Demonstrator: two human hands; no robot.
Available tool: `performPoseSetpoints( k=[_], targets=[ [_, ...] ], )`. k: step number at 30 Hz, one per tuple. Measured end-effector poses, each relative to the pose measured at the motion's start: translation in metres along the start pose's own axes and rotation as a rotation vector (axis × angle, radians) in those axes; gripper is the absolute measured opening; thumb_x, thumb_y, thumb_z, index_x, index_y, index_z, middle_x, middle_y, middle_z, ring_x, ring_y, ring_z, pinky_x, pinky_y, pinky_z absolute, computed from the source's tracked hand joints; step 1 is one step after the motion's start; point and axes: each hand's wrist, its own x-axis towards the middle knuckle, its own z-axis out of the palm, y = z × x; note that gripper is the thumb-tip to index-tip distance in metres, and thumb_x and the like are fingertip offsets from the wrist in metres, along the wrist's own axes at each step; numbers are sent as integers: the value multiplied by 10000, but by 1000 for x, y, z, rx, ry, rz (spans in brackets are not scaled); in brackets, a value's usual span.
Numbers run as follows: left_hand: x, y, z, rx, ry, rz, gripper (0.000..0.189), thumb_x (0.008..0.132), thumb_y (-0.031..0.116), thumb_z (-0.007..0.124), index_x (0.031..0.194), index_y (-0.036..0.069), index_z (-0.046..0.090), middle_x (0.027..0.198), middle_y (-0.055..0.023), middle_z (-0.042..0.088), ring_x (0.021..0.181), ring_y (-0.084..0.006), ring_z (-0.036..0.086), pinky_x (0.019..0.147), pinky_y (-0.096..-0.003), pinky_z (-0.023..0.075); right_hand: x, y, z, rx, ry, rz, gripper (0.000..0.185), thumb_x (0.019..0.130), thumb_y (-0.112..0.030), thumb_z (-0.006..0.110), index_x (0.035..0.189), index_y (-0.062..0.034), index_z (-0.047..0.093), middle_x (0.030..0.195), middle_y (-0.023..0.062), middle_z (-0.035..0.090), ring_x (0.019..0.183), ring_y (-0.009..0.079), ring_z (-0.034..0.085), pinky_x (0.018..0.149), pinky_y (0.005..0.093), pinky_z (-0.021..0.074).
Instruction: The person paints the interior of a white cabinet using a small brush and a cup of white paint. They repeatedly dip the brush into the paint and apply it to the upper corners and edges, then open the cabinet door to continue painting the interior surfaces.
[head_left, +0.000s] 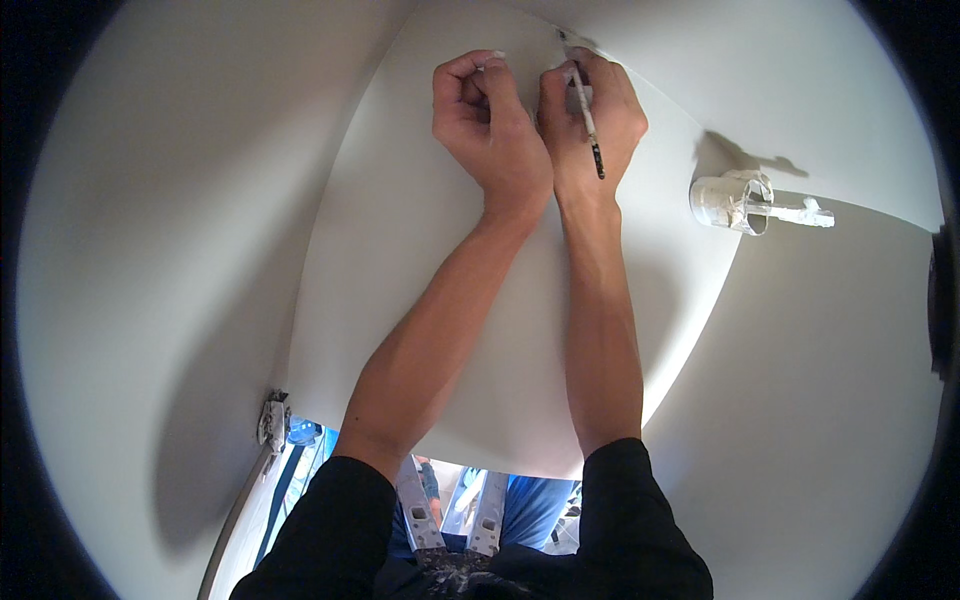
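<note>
My right hand (596, 112) grips a slender paintbrush (587, 120) with a white-smeared handle and a dark end. The brush's far tip reaches the seam where two pale painted surfaces meet at the top; fingers partly hide it. Beside it, my left hand (491, 124) is curled with thumb against forefinger; a speck of white shows at the fingertips. The wrists touch or nearly touch. Behind both arms spreads a pale wall panel (435, 247). To the right, a clear cup (724, 201) coated with white paint holds a white-covered stick (802, 215).
Metal ladder rails (487, 510) stand close below my body, near a blue-jeaned leg (536, 510). At lower left, a stained fitting (274, 420) sits atop a long pole (234, 514). A pale side wall (135, 262) bounds the left; shadows cross the surfaces.
</note>
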Motion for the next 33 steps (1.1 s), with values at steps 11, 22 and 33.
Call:
performPoseSetpoints(
  k=[11, 22, 33],
  targets=[
    [1, -2, -2, 52, 0, -14, 44, 954, 52, 586, 981, 17, 589, 700, 58, 454, 620, -29, 368, 557, -230, 283, 2, 0, -2, 18, -23, -121, 266, 777, -93, 726, 1003, 36, 673, 840, 167, 650, 705, 355, 623, 670, 426, 466],
    [2, -6, -2, 33, -7, 45, 37, 949, 63, 589, 954, 43, 620, 655, 40, 432, 582, -57, 358, 521, -263, 299, 1, 0, -11, -2, 118, 18, 224, 761, -52, 704, 960, 49, 695, 797, 171, 646, 640, 332, 639, 583, 408, 504],
    [0, -2, -1, 20, 2, -1, 18, 948, 26, 582, 950, 14, 596, 734, 51, 489, 662, -29, 401, 588, -222, 306, 2, -1, -11, -32, 182, 37, 195, 772, -73, 696, 923, 51, 696, 786, 152, 650, 666, 323, 653, 604, 397, 520]
  ],
)
